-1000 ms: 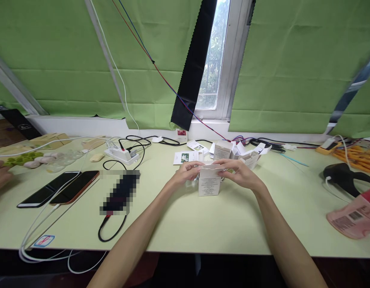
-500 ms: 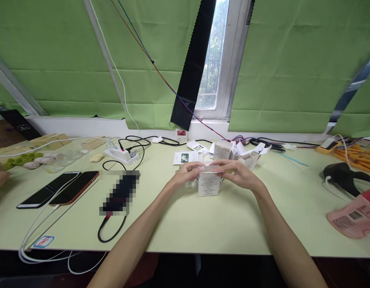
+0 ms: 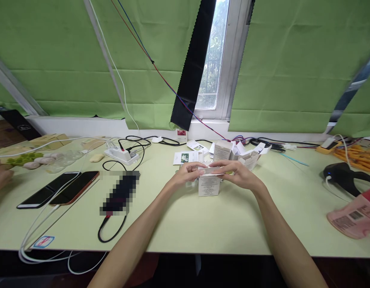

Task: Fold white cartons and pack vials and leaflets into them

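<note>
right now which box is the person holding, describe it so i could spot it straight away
Start at the window in the green wall, then come down to the pale green table. Near the table's middle, the left hand and right hand meet over a small white box standing upright. Unlike the opened white boxes behind it, it stands alone, printed side facing the camera.

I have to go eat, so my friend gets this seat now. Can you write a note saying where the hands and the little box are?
Left hand: fingertips pinch the top flap of the small white box.
Right hand: holds the same flap from the other side.
Box: stands upright on the green table, printed side toward you.
Done: flap is folded nearly flat.
Left: whether it is tucked in cannot be seen.
Behind: more opened white boxes.
</note>
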Motion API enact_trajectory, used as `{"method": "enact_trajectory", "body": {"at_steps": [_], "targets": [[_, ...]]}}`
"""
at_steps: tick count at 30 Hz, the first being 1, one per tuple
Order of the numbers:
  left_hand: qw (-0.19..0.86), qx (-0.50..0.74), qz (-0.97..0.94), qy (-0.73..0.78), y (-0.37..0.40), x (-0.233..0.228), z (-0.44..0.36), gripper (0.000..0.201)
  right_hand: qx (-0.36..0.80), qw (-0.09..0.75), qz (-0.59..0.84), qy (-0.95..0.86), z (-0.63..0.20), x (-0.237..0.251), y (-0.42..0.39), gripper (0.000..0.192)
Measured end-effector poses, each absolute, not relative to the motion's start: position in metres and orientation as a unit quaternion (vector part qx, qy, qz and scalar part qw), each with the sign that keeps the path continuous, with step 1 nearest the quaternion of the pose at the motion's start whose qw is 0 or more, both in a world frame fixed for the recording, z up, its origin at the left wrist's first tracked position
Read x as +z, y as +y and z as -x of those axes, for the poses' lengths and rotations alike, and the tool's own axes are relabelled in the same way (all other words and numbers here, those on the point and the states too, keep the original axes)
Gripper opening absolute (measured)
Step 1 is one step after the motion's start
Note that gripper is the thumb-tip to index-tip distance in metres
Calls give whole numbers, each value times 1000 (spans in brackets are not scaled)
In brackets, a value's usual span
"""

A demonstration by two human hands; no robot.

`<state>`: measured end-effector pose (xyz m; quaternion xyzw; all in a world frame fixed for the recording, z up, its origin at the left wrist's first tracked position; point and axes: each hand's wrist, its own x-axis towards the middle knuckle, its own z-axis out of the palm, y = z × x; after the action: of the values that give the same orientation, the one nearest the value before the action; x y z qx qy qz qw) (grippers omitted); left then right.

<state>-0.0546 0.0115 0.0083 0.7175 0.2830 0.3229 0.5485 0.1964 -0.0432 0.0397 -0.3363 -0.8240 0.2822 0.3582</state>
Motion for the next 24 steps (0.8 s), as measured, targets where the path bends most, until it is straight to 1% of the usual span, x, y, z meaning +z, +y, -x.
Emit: {"method": "enact_trajectory", "body": {"at_steps": [24], "targets": [[518, 316, -746, 274, 11, 14, 56, 44, 273, 341, 335, -835, -196, 40, -45, 22]]}}
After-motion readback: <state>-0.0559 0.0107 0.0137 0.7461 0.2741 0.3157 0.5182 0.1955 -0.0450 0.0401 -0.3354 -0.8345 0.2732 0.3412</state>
